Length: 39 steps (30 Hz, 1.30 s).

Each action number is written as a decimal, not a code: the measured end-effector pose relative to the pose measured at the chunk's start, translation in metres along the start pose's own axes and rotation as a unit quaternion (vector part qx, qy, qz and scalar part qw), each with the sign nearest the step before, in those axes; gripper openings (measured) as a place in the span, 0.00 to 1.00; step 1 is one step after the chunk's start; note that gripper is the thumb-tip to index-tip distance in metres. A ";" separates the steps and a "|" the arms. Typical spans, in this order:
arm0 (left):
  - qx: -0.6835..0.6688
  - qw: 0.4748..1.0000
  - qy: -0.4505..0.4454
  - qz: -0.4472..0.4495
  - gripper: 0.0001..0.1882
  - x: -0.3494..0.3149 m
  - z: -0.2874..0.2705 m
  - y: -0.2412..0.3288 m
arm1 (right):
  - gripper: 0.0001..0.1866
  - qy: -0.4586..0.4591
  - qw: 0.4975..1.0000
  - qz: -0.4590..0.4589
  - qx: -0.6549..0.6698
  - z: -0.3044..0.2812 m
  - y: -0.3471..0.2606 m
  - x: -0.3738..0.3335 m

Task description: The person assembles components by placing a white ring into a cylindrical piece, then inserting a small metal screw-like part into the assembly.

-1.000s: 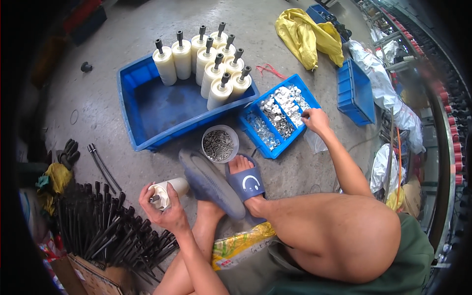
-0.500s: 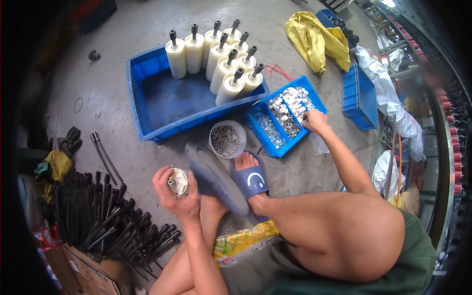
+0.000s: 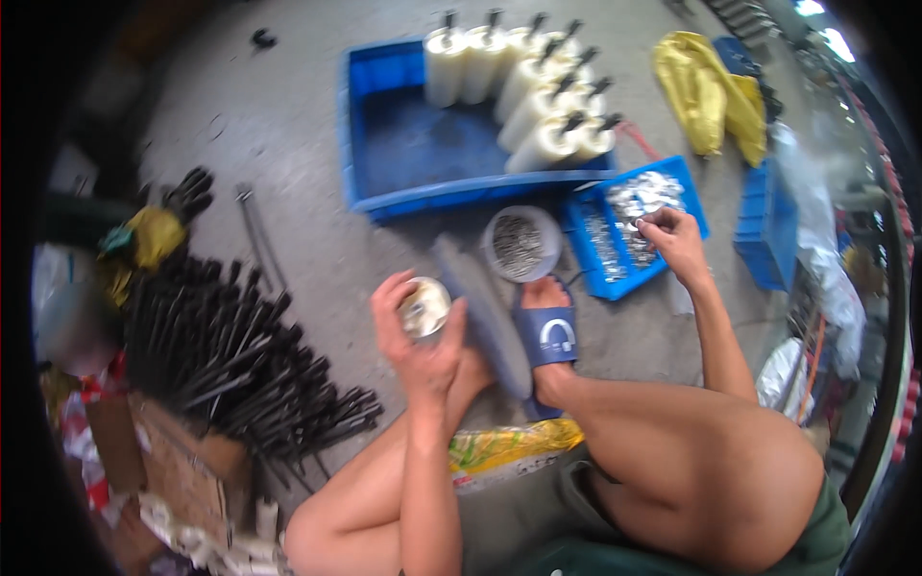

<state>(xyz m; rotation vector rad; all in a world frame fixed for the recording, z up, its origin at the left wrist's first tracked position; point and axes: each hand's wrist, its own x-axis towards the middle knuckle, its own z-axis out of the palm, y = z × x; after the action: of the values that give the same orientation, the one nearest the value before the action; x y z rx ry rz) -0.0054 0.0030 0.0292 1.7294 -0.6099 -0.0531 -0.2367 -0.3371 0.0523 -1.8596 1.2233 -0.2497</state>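
Observation:
My left hand is wrapped round a cream-coloured cylinder, its round end tilted up towards me with a small stub at the centre. To the right, the fingers of my right hand are pinched together over the blue divided tray; whatever lies between the fingertips is too small and blurred to name. White plastic pieces fill one part of that tray, and small metal and clear bits lie in the others. Beside the tray stands a round tub of small metal pins.
A large blue crate beyond my feet holds several cream cylinders with black stems. Many black rods are piled at the left, above a cardboard box. A yellow sack and another blue crate lie at the right.
The whole view has shifted, so the surroundings sit further right and higher. My right hand has drawn back slightly over the tray, fingers pinched. My left hand still holds the cream cylinder.

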 end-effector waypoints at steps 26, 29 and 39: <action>0.017 0.999 -0.045 0.005 0.34 -0.007 0.002 0.000 | 0.13 -0.450 0.869 0.029 0.206 0.169 -0.193 -0.058; 0.026 0.999 -0.036 -0.008 0.33 -0.011 0.007 0.004 | 0.16 -0.385 0.908 -0.068 0.154 0.177 -0.183 -0.061; 0.028 0.998 -0.014 0.061 0.18 -0.016 0.009 0.003 | 0.19 -0.247 0.928 -0.239 0.143 0.177 -0.160 -0.080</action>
<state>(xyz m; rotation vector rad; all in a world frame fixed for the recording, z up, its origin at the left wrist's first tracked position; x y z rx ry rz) -0.0237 0.0017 0.0247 1.7452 -0.7425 0.0272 -0.0707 -0.1513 0.0882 -1.7861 0.3601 -0.1916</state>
